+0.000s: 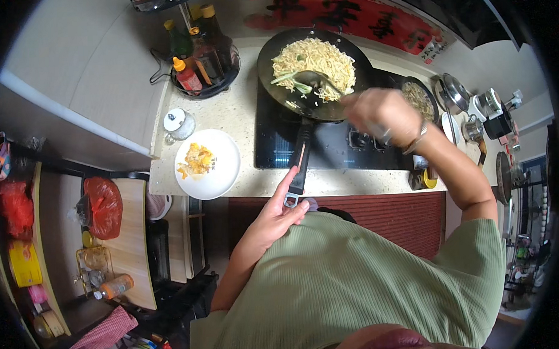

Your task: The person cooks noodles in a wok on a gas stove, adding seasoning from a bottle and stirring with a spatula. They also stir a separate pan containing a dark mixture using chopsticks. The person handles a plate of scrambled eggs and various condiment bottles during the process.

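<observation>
A black wok point(277, 96) sits on the stove, holding pale noodles point(314, 58) with egg bits and a few green vegetable pieces point(303, 87). My left hand point(274, 218) is low at the end of the wok's black handle point(300, 164), thumb and forefinger on either side of it. My right hand point(383, 113), blurred, grips a metal turner point(314, 77) whose head lies among the noodles at the near side of the pan. Its handle is largely hidden by my fist. A white plate point(229, 176) with pieces of cooked egg point(196, 161) rests on the counter to the left.
A rotating rack of sauce bottles point(205, 61) stands at the back left, beside a glass jar with a white lid point(178, 124). Right of the wok is a second pan with food point(417, 98). A yellow-lidded jar point(423, 178) is by the counter's front edge point(354, 185).
</observation>
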Tool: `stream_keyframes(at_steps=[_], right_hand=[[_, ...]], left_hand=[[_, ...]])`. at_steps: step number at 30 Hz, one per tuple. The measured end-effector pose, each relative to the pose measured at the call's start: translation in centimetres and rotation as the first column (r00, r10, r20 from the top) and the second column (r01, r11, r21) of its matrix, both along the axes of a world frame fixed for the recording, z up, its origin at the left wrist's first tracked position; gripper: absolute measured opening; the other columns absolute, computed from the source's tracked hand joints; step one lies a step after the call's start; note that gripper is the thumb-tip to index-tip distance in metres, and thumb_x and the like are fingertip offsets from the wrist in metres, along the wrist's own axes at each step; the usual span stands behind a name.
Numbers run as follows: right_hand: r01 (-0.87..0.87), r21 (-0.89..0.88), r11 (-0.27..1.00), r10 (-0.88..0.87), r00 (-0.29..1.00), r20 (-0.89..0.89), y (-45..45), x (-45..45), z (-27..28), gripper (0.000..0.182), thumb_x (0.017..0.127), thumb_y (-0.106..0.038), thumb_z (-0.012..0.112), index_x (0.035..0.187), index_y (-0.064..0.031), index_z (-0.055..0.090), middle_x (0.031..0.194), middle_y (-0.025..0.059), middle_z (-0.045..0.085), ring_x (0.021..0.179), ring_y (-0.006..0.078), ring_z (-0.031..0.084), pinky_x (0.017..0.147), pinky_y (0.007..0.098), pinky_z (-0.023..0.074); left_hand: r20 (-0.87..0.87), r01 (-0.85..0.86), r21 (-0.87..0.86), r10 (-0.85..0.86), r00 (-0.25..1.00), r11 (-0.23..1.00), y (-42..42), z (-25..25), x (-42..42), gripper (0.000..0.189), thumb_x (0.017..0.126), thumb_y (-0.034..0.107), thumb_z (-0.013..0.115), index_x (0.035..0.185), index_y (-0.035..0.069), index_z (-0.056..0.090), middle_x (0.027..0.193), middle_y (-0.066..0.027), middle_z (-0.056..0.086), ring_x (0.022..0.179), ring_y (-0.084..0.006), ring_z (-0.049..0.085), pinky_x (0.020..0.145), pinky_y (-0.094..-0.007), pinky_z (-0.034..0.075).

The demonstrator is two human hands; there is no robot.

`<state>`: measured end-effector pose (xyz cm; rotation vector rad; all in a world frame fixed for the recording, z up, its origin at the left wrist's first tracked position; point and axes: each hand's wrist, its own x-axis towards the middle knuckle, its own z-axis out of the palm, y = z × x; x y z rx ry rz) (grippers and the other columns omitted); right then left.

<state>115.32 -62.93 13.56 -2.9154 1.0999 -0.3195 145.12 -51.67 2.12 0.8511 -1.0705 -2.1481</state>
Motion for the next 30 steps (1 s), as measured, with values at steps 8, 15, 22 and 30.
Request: stream_keyframes(at_steps=[8,15,22,30], right_hand=[[0.658,0.096,0.747,-0.661,0.720,0.209,-1.6,-1.6,10.7,0.045,0.091,-0.046,0.067,0.095,-0.0020,0.072,0.073,0.0064,0.069,0.068,0.0134,0.068,0.059,0.0263,0.0524],[0.755,0.222,0.617,-0.725,0.437,0.532,-8.3,-10.4,2.8,0.048,0.091,-0.049,0.067,0.084,-0.0022,0.072,0.073,0.0029,0.069,0.056,0.0110,0.064,0.051,0.0242,0.0490],[0.542,0.355,0.762,-0.640,0.550,0.537,-5.0,-2.7,3.6,0.045,0.094,-0.046,0.063,0.101,-0.0022,0.073,0.086,0.0078,0.072,0.074,0.0135,0.065,0.066,0.0279,0.0515],[0.510,0.096,0.855,-0.507,0.783,0.359,-1.6,-0.6,9.3,0.041,0.093,-0.041,0.066,0.100,-0.0016,0.073,0.078,0.0093,0.070,0.067,0.0125,0.062,0.062,0.0288,0.0492]], left_hand=[[0.014,-0.005,0.002,0.004,1.000,1.000,0.1,-0.2,0.0,0.074,0.098,0.007,0.058,0.158,0.015,0.016,0.121,-0.0054,0.051,0.079,-0.0080,0.052,0.071,-0.0224,0.047],[0.012,-0.024,-0.044,0.024,1.000,0.999,0.2,-1.2,-0.2,0.077,0.097,0.014,0.063,0.158,0.019,0.017,0.092,0.0009,0.056,0.070,-0.0050,0.049,0.064,-0.0208,0.045],[0.057,-0.018,-0.020,0.019,0.998,1.000,0.2,-0.8,0.1,0.072,0.098,0.009,0.060,0.157,0.015,0.019,0.118,-0.0003,0.053,0.074,-0.0055,0.050,0.069,-0.0200,0.046],[0.050,-0.026,0.005,0.025,0.998,1.000,0.4,-0.4,0.0,0.071,0.099,0.009,0.059,0.157,0.016,0.020,0.100,0.0005,0.051,0.074,-0.0060,0.050,0.069,-0.0211,0.046]])
